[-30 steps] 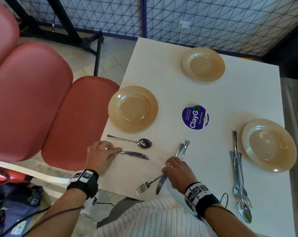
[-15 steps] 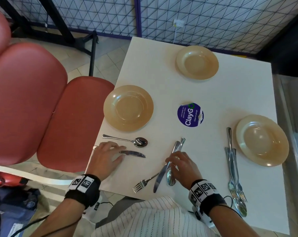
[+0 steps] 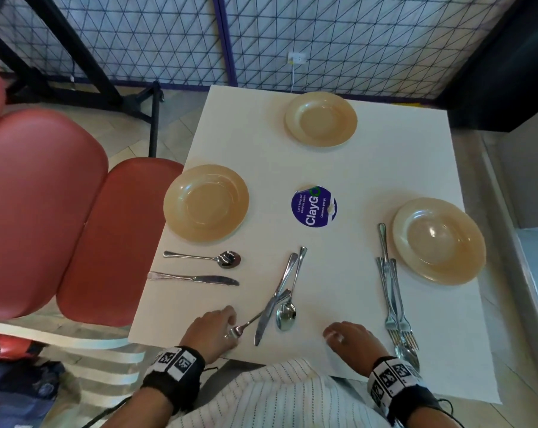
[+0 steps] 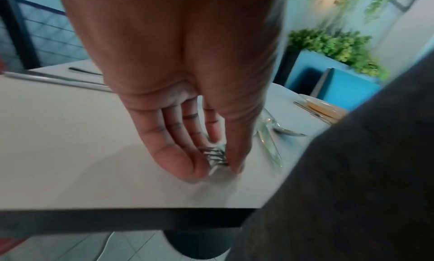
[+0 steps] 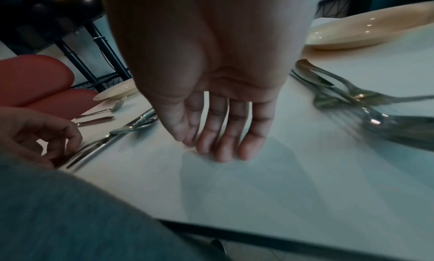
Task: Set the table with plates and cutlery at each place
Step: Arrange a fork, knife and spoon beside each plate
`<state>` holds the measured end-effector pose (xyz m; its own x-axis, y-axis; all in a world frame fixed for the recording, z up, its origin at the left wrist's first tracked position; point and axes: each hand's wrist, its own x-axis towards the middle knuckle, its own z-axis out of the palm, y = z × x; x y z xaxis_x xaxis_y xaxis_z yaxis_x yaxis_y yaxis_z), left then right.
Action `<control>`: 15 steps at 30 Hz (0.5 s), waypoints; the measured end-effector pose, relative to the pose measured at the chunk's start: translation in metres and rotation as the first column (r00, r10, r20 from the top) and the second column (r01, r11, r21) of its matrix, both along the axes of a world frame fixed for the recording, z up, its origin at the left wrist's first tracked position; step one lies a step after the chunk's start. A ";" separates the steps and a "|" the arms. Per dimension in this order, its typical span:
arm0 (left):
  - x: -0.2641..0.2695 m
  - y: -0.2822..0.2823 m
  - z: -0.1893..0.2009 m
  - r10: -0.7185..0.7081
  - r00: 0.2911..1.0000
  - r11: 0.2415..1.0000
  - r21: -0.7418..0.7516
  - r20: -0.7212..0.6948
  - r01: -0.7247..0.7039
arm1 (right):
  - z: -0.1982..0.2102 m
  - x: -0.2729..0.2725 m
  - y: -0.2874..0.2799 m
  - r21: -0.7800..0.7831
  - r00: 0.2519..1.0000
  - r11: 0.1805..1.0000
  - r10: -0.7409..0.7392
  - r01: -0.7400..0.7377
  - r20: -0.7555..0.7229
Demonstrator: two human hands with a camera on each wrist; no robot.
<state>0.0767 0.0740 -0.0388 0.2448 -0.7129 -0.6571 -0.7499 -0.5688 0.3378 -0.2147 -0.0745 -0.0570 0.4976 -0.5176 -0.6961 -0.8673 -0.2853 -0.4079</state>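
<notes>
The left hand [image 3: 213, 332] pinches the tines of a thin steel fork [image 3: 251, 321] lying at six o'clock on the white tabletop [image 3: 354, 168]; the right hand [image 3: 352, 342] rests spread and empty at five. The fork looks light, stiff and slick, crossed under a steel knife [image 3: 272, 307], so the neck likely offers a surer grip.

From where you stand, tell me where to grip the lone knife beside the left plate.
Grip the knife by its handle, which points to the table's left edge, coming from above on that side. It lies flat, apart from the spoon, its blade pointing inward.
</notes>
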 end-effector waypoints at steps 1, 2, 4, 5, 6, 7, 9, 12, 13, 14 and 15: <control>-0.001 0.003 0.000 0.050 0.999 0.999 0.003 -0.016 -0.050 | -0.001 -0.007 0.003 0.007 1.000 1.000 0.001 -0.001 0.000; 0.000 0.006 0.000 0.109 0.994 0.994 0.013 -0.030 -0.108 | -0.003 -0.014 0.005 0.008 1.000 1.000 -0.001 0.001 0.002; 0.002 0.015 0.001 0.238 0.969 0.971 0.042 -0.065 -0.236 | -0.006 -0.025 0.007 0.008 1.000 1.000 -0.006 0.006 0.013; 0.003 0.019 0.003 0.292 0.953 0.956 0.058 -0.080 -0.288 | -0.006 -0.029 0.007 0.011 1.000 1.000 -0.009 0.009 0.021; 0.006 0.025 0.003 0.334 0.938 0.942 0.073 -0.093 -0.328 | -0.007 -0.032 0.006 0.011 1.000 1.000 -0.011 0.010 0.030; 0.008 0.032 0.004 0.366 0.925 0.930 0.087 -0.100 -0.358 | -0.005 -0.035 0.005 0.011 0.999 1.000 -0.010 0.010 0.034; 0.015 0.048 0.005 0.440 0.892 0.896 0.116 -0.100 -0.429 | -0.003 -0.041 0.002 0.014 0.999 1.000 -0.011 0.010 0.048; 0.025 0.074 0.012 0.550 0.831 0.833 0.138 -0.085 -0.537 | 0.000 -0.048 -0.002 0.025 0.996 1.000 -0.002 0.000 0.086; 0.026 0.081 0.017 0.575 0.814 0.816 0.125 -0.076 -0.565 | 0.001 -0.051 -0.003 0.036 0.995 0.999 0.002 -0.006 0.096; 0.026 0.088 0.023 0.605 0.793 0.795 0.099 -0.069 -0.598 | 0.001 -0.053 -0.003 0.047 0.994 0.999 0.005 -0.010 0.108; 0.026 0.093 0.028 0.639 0.766 0.769 0.058 -0.069 -0.636 | 0.002 -0.055 -0.004 0.057 0.994 0.998 0.008 -0.014 0.107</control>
